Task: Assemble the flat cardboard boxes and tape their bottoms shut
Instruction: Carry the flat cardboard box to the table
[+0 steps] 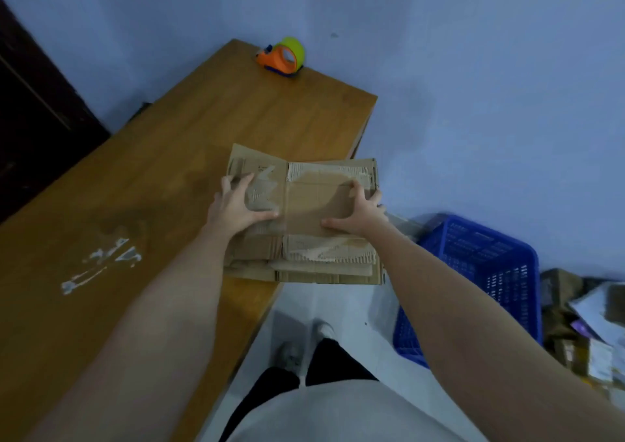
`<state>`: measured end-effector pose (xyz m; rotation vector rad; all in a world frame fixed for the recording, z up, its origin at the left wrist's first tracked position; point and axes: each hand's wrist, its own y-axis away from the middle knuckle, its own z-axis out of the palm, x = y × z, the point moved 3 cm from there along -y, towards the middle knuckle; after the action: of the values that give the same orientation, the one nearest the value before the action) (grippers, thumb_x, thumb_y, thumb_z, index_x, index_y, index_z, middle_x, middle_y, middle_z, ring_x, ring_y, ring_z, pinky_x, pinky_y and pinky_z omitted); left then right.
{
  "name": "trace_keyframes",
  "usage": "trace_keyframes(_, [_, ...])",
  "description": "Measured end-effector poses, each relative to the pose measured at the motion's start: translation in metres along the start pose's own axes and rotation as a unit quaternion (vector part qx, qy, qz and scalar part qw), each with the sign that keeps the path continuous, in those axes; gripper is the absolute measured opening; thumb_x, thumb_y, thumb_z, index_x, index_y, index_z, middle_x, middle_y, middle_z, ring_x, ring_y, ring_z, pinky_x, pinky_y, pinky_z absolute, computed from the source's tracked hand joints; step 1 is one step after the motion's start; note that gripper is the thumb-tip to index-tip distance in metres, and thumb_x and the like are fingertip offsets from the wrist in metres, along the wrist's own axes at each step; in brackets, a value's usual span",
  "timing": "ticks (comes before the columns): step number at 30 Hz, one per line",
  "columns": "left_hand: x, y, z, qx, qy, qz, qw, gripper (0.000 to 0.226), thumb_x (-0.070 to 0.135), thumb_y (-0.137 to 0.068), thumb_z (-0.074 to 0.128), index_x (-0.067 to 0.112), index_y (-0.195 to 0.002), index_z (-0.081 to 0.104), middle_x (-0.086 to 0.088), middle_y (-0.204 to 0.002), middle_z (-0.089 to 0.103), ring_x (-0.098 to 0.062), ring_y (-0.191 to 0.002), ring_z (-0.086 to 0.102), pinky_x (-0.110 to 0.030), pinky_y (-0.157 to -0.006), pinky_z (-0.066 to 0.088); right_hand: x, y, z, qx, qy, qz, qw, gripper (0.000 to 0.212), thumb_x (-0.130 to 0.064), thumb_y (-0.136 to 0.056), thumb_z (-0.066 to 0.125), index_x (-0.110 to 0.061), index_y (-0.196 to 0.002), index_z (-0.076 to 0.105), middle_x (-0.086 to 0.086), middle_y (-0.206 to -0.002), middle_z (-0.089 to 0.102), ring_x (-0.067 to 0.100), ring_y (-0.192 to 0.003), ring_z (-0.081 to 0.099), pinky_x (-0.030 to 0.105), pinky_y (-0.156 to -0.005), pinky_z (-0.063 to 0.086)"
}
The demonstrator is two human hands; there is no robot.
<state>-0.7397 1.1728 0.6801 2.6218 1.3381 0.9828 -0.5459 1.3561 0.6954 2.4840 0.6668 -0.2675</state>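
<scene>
Standing at the lower middle of the frame, the person shows dark trousers and pale shoes (324, 330) on a white floor, with both bare forearms reaching up toward the centre. A stack of flattened cardboard boxes (304, 218) lies at the centre of the picture, on the right-hand edge of the wooden table (135, 204), its near right corner hanging past the edge. The left hand (236, 208) sits on the left part of the top sheet, thumb stretched along the cardboard, fingers curled over the stack's left side. The right hand (358, 211) grips the right part in the same way, thumb flat on top pointing left, fingers wrapped round the right edge. The top sheet bears torn, pale strips where its paper skin is ripped.

White tape scraps (101, 265) stick to the tabletop at the left of the frame. A blue plastic basket (483, 265) stands on the floor at the right, beside a heap of cardboard and papers (581, 326) at the right edge. Farther up, an orange tape dispenser (282, 57) with a yellow-green roll rests at the table's far corner against the pale blue wall (473, 69). A dark door (37, 110) fills the upper left.
</scene>
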Motion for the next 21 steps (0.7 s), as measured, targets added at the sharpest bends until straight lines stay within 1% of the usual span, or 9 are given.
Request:
trace_keyframes(2, [-0.011,0.001,-0.006,0.015,0.014,-0.031,0.999,0.110,0.071,-0.058,0.073,0.038,-0.148,0.019,0.001,-0.150,0.011,-0.034,-0.134,0.029,-0.050,-0.107,0.032,-0.018,-0.012,-0.001,-0.013,0.031,-0.023,0.999,0.121,-0.065,-0.061,0.075,-0.036,-0.148,-0.003,0.015,-0.153,-0.002,0.043,-0.136,0.020,0.055,-0.105,0.034])
trace_keyframes(5, [-0.031,0.006,-0.019,0.040,0.029,-0.078,0.996,0.110,0.075,-0.058,0.069,0.037,-0.148,0.017,0.001,-0.152,0.008,-0.034,-0.134,0.028,-0.050,-0.106,0.032,-0.052,-0.032,-0.001,-0.037,0.048,-0.071,0.996,0.121,-0.065,-0.060,0.076,-0.037,-0.147,-0.003,0.015,-0.154,-0.004,0.044,-0.138,0.015,0.058,-0.107,0.030])
trace_keyframes(7, [-0.045,0.012,-0.032,0.064,0.036,-0.107,0.992,0.110,0.078,-0.058,0.067,0.038,-0.148,0.017,0.002,-0.151,0.008,-0.035,-0.134,0.028,-0.051,-0.106,0.033,-0.078,-0.040,0.000,-0.052,0.064,-0.104,0.991,0.121,-0.063,-0.062,0.076,-0.038,-0.147,-0.006,0.014,-0.154,-0.006,0.043,-0.139,0.013,0.057,-0.108,0.029])
trace_keyframes(11, [-0.071,0.028,-0.058,0.123,0.055,-0.159,0.978,0.110,0.077,-0.058,0.068,0.037,-0.147,0.018,0.002,-0.151,0.009,-0.039,-0.134,0.027,-0.052,-0.106,0.033,-0.133,-0.049,0.002,-0.076,0.096,-0.179,0.976,0.121,-0.066,-0.062,0.074,-0.040,-0.147,-0.008,0.013,-0.154,-0.004,0.043,-0.137,0.017,0.056,-0.108,0.028])
trace_keyframes(15, [-0.091,0.055,-0.076,0.173,0.074,-0.218,0.958,0.109,0.077,-0.058,0.068,0.038,-0.147,0.019,0.002,-0.150,0.010,-0.039,-0.134,0.027,-0.054,-0.106,0.034,-0.180,-0.049,0.010,-0.091,0.126,-0.259,0.953,0.122,-0.069,-0.061,0.073,-0.038,-0.148,-0.008,0.015,-0.154,-0.004,0.044,-0.136,0.019,0.055,-0.108,0.028])
trace_keyframes(18, [-0.107,0.089,-0.075,0.218,0.077,-0.271,0.934,0.103,0.071,-0.064,0.069,0.036,-0.147,0.021,-0.002,-0.148,0.015,-0.039,-0.132,0.031,-0.052,-0.106,0.034,-0.209,-0.040,0.027,-0.123,0.146,-0.314,0.930,0.122,-0.067,-0.062,0.073,-0.034,-0.148,-0.007,0.016,-0.154,-0.007,0.044,-0.138,0.015,0.055,-0.109,0.025])
trace_keyframes(21, [-0.126,0.126,-0.068,0.235,0.087,-0.320,0.914,0.101,0.070,-0.065,0.069,0.036,-0.147,0.021,-0.001,-0.148,0.016,-0.039,-0.131,0.032,-0.053,-0.106,0.035,-0.231,-0.022,0.051,-0.154,0.172,-0.352,0.907,0.124,-0.067,-0.061,0.074,-0.036,-0.148,-0.008,0.016,-0.154,-0.007,0.043,-0.139,0.013,0.056,-0.109,0.023])
